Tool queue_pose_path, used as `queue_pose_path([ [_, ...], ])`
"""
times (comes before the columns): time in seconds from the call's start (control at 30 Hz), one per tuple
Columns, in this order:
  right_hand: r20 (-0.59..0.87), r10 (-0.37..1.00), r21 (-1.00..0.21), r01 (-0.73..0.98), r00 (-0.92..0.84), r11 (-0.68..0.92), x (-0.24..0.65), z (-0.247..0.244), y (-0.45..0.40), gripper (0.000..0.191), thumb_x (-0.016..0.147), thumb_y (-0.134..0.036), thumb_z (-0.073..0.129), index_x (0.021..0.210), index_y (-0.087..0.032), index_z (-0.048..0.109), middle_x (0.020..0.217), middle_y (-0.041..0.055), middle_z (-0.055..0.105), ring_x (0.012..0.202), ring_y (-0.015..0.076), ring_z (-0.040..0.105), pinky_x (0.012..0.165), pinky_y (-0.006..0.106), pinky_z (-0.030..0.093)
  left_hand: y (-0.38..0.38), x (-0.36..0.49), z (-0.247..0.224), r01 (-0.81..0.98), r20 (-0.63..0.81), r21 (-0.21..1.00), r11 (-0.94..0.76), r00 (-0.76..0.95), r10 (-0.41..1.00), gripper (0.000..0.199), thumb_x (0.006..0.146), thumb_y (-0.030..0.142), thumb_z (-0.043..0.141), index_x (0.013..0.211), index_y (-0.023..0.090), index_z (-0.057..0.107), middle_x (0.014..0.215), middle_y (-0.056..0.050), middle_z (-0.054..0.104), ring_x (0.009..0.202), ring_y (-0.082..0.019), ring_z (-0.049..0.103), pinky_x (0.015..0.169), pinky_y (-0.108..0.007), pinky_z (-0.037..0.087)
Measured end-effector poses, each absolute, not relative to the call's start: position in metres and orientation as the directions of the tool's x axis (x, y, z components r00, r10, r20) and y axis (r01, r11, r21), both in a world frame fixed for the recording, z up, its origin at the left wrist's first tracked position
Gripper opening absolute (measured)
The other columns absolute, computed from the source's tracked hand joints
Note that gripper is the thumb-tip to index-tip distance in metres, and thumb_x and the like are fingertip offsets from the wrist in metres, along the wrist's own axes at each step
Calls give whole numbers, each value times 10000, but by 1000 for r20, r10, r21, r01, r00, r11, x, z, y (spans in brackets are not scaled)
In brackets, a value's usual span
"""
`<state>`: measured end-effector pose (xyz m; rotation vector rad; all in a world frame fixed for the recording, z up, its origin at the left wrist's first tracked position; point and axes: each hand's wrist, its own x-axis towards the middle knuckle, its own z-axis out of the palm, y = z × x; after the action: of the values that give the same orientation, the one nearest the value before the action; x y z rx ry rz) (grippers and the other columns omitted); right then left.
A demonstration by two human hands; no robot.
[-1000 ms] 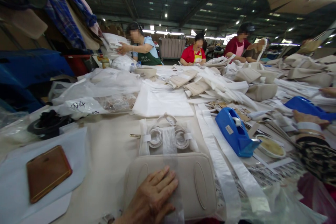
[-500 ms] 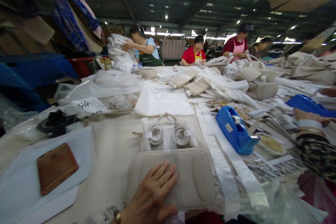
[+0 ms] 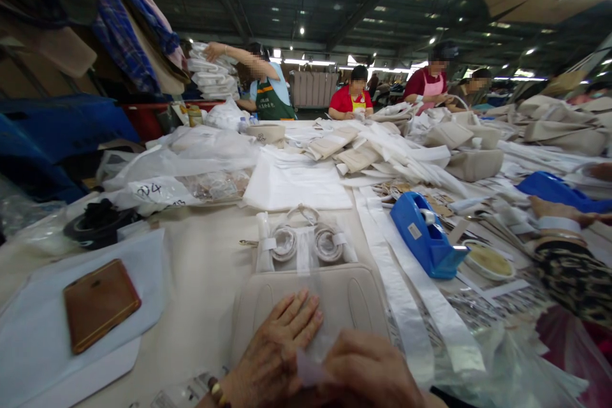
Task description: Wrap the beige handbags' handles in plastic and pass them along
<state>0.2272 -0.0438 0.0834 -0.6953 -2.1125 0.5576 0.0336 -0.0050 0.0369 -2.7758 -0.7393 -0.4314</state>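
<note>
A beige handbag lies flat on the table in front of me. A translucent white strip runs over its middle. My left hand rests flat on the bag and strip with its fingers stretched out. At the bag's near edge my right hand, blurred, pinches the strip's near end. Beyond the bag, a wrapped strap with two round rings lies in white and clear wrapping. A metal clasp sticks out on its left side.
Right of the bag lie long white strips, a blue tape dispenser and a round dish. A brown phone is on white sheets at left. White sheets are stacked beyond. A co-worker's sleeved arm reaches in from the right.
My right hand has come up at the bag's near edge and now holds the strip's end. My left hand stays in place. The far-left co-worker has raised an arm onto the white pile.
</note>
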Motion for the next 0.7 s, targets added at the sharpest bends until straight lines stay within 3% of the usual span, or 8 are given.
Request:
queue_pose_path([
  [0.13,465,824,-744,361,-324,562,219,79,-1,303,865,-279,553,583,-170,569,575,-19,523,565,96,491,528,198,371,-7,33,31,534,391,-73,-842,792,469,543,757,244,555,1271,94,469,1285,-148,546,1263,-264,425,1011,-404,422],
  [0.23,194,946,-940,228,-260,255,214,67,19,188,742,-250,635,574,-173,604,549,-40,519,550,93,463,541,209,349,-6,34,24,510,439,-38,-860,781,444,426,779,263,531,1192,157,542,1220,-96,591,1239,-242,438,1036,-396,387],
  [0.33,-146,930,-989,23,-337,-147,214,67,28,64,614,-223,677,605,-166,648,565,-45,554,553,89,466,554,207,362,-2,37,11,511,618,1,-860,675,402,284,820,227,498,1083,201,602,1109,-40,642,1170,-189,488,1090,-356,293],
  [0.4,-249,867,-959,-14,-432,-283,218,75,30,101,574,-203,697,667,-164,694,599,-40,586,570,89,482,559,206,373,0,41,3,521,689,20,-854,611,389,231,838,208,492,1028,207,622,1053,-23,658,1167,-178,489,1111,-345,243],
  [0.47,-236,823,-961,-2,-516,-277,224,86,32,142,583,-196,717,723,-173,728,641,-33,617,599,93,508,567,202,393,2,43,-3,525,693,3,-851,612,380,209,847,218,494,1004,197,631,1066,-30,653,1200,-197,467,1111,-349,241],
  [0.53,-148,800,-985,15,-581,-171,227,96,33,116,638,-225,729,748,-187,743,702,-18,658,650,103,554,605,202,430,2,44,-5,540,701,-20,-842,607,373,210,860,233,485,1003,193,632,1104,-35,641,1225,-211,448,1103,-352,254],
  [0.63,22,792,-993,80,-610,89,228,100,31,112,759,-294,689,761,-197,744,751,1,693,713,109,605,677,198,466,1,42,-7,567,681,-56,-822,624,384,233,873,257,468,1035,206,627,1163,-23,622,1238,-207,435,1097,-339,255],
  [0.7,164,787,-929,175,-595,326,226,97,24,150,829,-294,626,781,-200,733,733,6,688,700,102,612,668,183,474,1,39,-8,576,636,-100,-811,664,394,259,879,268,447,1058,206,623,1220,-20,595,1234,-194,436,1092,-320,250],
])
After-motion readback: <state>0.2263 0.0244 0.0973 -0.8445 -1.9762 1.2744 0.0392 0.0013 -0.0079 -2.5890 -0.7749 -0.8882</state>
